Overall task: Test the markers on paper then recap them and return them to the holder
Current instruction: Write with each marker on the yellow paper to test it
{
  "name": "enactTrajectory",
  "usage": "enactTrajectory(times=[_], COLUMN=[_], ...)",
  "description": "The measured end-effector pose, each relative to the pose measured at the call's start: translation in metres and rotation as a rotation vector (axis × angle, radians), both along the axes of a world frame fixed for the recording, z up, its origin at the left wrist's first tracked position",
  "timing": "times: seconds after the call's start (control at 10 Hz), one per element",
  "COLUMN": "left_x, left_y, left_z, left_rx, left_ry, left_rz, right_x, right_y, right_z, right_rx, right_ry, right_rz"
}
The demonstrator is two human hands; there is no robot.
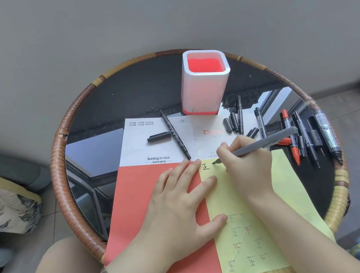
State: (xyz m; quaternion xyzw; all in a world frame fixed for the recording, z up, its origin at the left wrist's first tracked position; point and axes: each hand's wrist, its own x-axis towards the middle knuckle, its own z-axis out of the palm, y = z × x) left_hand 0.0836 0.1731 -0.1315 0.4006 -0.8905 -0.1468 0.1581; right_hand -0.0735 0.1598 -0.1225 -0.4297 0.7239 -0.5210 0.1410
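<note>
My right hand [247,164] grips a grey marker [264,142], its black tip touching the top of a yellow paper [290,182] beside one written character. My left hand [181,203] lies flat, fingers spread, pressing the red-and-white sheet [141,198] and the yellow paper's left edge. A white holder with a red inside [205,82] stands empty at the back. One black marker [175,134] and its loose cap [159,136] lie on the white part of the sheet. Several uncapped markers, one of them red [291,138], and loose caps [232,123] lie to the right.
Everything sits on a round glass-topped table with a woven rattan rim [61,153]. Faint characters show through the lower part of the yellow paper. A patterned cushion [6,208] lies on the floor at the left. My knee is below the table's left edge.
</note>
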Motion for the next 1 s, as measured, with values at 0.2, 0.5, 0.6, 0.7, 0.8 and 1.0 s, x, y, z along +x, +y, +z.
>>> enactTrajectory(times=[0.2,0.5,0.6,0.7,0.8,1.0], left_x=[0.0002,0.0,0.0002,0.0002,0.0,-0.0001], left_y=[-0.0002,0.0002,0.0,-0.0003,-0.0003,-0.0001], left_z=[0.0003,0.0005,0.0,0.0003,0.0004,0.0002], left_rx=[0.012,0.012,0.011,0.004,0.0,0.0], left_ry=[-0.009,-0.019,-0.011,-0.004,-0.001,0.001], left_rz=[-0.001,-0.001,-0.002,-0.004,-0.004,-0.006], right_x=[-0.0019,-0.0027,-0.0028,-0.002,-0.0024,-0.0017], right_y=[-0.0001,0.0008,0.0003,0.0006,0.0011,-0.0001], right_z=[0.0008,-0.0009,-0.0006,-0.0004,0.0012,0.0006], right_rx=[-0.005,-0.002,-0.006,-0.006,-0.006,0.006], right_ry=[-0.058,-0.044,-0.062,-0.042,-0.058,-0.063], right_rz=[-0.021,0.003,-0.007,0.003,-0.007,0.02])
